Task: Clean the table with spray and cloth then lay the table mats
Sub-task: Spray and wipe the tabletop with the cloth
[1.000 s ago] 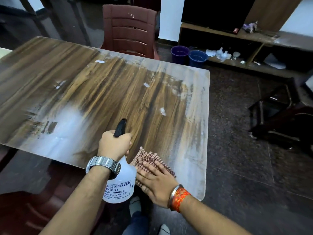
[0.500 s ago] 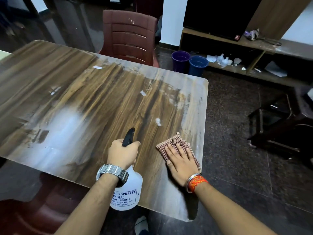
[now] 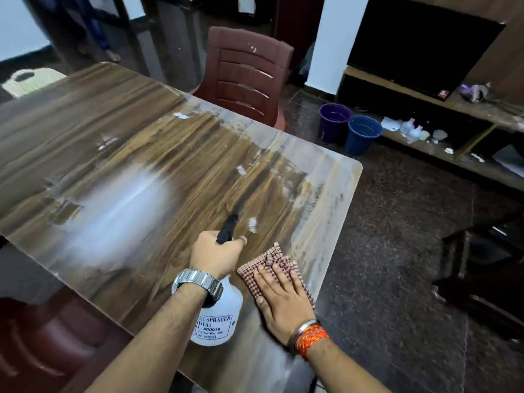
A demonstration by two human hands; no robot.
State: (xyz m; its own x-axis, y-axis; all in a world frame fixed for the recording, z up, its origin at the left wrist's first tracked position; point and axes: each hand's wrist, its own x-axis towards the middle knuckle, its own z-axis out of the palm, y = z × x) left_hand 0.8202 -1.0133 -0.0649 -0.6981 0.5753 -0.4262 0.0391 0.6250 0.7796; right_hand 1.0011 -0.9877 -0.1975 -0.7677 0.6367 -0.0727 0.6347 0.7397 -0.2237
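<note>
1. Desk (image 3: 85, 123), wood-grain top, filled most of the view; a pale hazy patch lay on its left-centre area, streaked whitish smears ran along the far and right edges, and a few small white scraps (image 3: 251, 224) were scattered over the surface.
2. Dark red plastic chair (image 3: 243, 78) stood at the far side of the desk, its back toward the camera. A second dark red seat showed at the lower left corner, partly under the near edge.
3. Low wooden shelf (image 3: 453, 154) ran along the right wall; two buckets (image 3: 363, 134), one purple and one blue, stood touching each other on the floor just before it.
4. Spray bottle (image 3: 218, 321), white translucent with a printed label and a black nozzle, was held over the near part of the desk, nozzle aimed away from the person.
5. Left hand (image 3: 214, 255), metal watch at the wrist, had its grip wrapped around the bottle's neck and trigger.
6. Cloth (image 3: 272, 259), red-and-white checked and bunched, lay on the desk near the right front corner, just beside the bottle.
7. Right hand (image 3: 283, 302), orange thread and a bangle at the wrist, lay flat on the cloth, grip spread with fingers extended, pressing down and not pinching.
</note>
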